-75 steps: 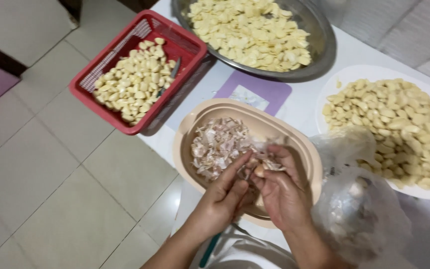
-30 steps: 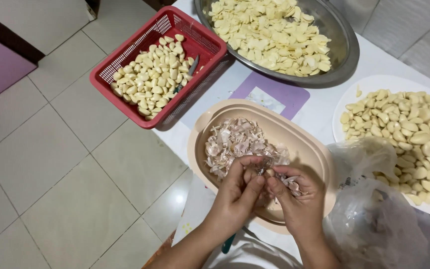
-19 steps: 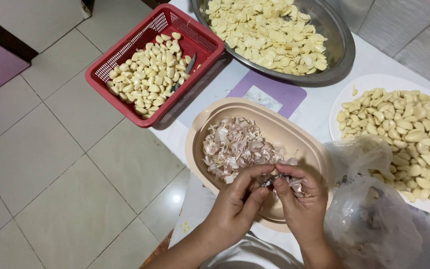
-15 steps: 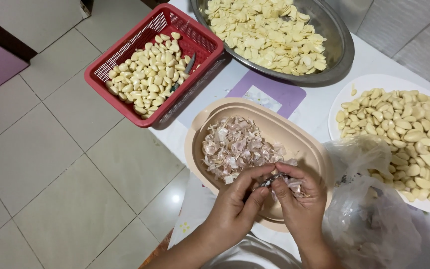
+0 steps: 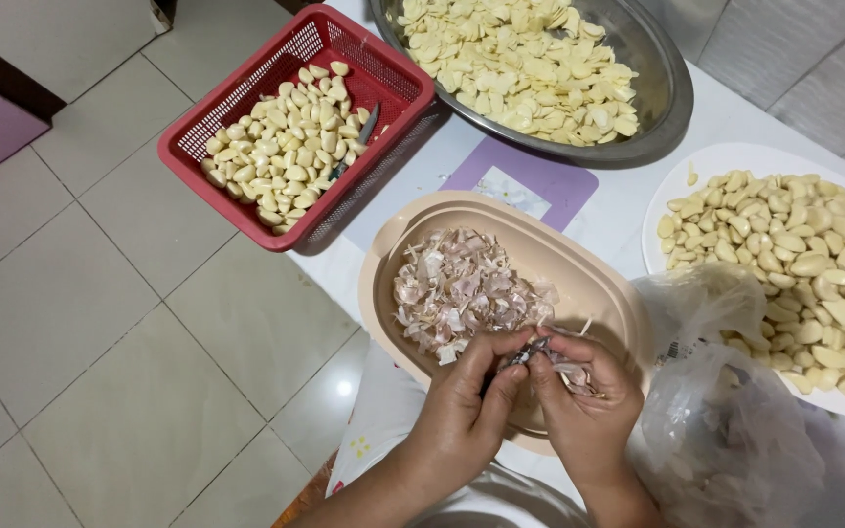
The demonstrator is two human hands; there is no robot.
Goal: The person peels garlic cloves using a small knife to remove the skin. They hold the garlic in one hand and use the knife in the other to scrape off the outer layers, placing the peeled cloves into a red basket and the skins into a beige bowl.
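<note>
Working over the beige bowl (image 5: 599, 284) of skins (image 5: 457, 293), the left hand (image 5: 466, 416) and right hand (image 5: 584, 411) pinched a small clove (image 5: 530, 350), perhaps with a blade, fingertips closed on it. The bowl sat on a white table (image 5: 628, 210) beside a red basket (image 5: 246, 200), a steel pan (image 5: 662, 103), a plate (image 5: 701, 171) and a bag (image 5: 735, 440). Pale tiles (image 5: 100, 323) covered the floor.

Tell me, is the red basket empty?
No, the red basket holds a heap of peeled garlic cloves.
</note>
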